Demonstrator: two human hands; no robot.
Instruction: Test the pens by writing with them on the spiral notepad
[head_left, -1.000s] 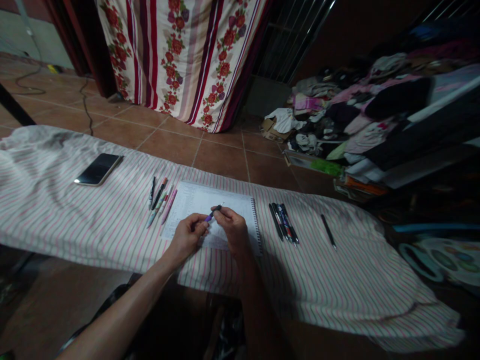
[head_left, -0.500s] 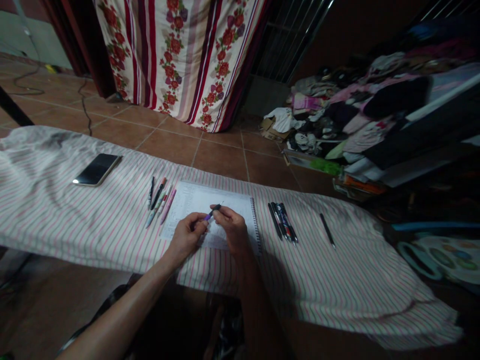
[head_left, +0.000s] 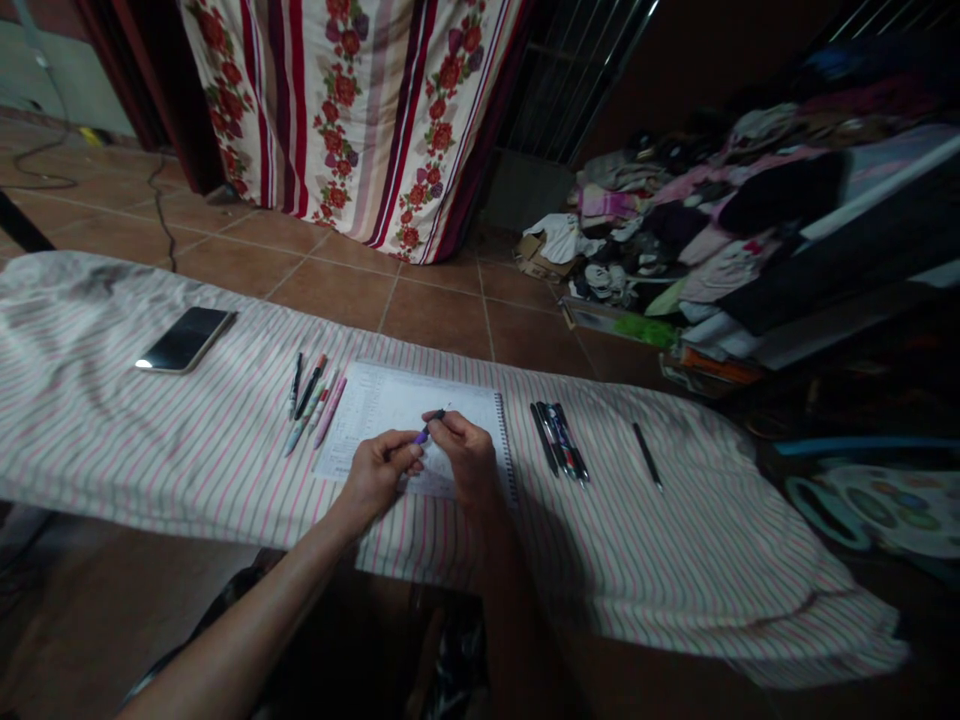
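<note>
Over a spiral notebook (head_left: pixel 397 385) with writing on its page, I hold a purple and black pen (head_left: pixel 422 436) in both hands. The fingers of my left hand (head_left: pixel 381 470) pinch its purple end. My right hand (head_left: pixel 463 450) grips the dark end, where a thin tip points up and away. To the left of the notebook lie several pens and markers (head_left: pixel 319 402), one of them pink. A group of dark pens (head_left: pixel 556 442) lies to its right, and a single black pen (head_left: pixel 648 456) rests farther right.
A striped cloth (head_left: pixel 697 560) covers the table. On its left part lies a phone (head_left: pixel 187 338). Beyond the table are a tiled floor (head_left: pixel 435 308), a floral curtain (head_left: pixel 349 120) and a heap of clothes (head_left: pixel 675 220). A light-blue chair-like object (head_left: pixel 829 515) stands at the right.
The view has shifted slightly, so the things on the table appear a little farther left. Both hands keep hold of the pen, with only a small change in its angle.
</note>
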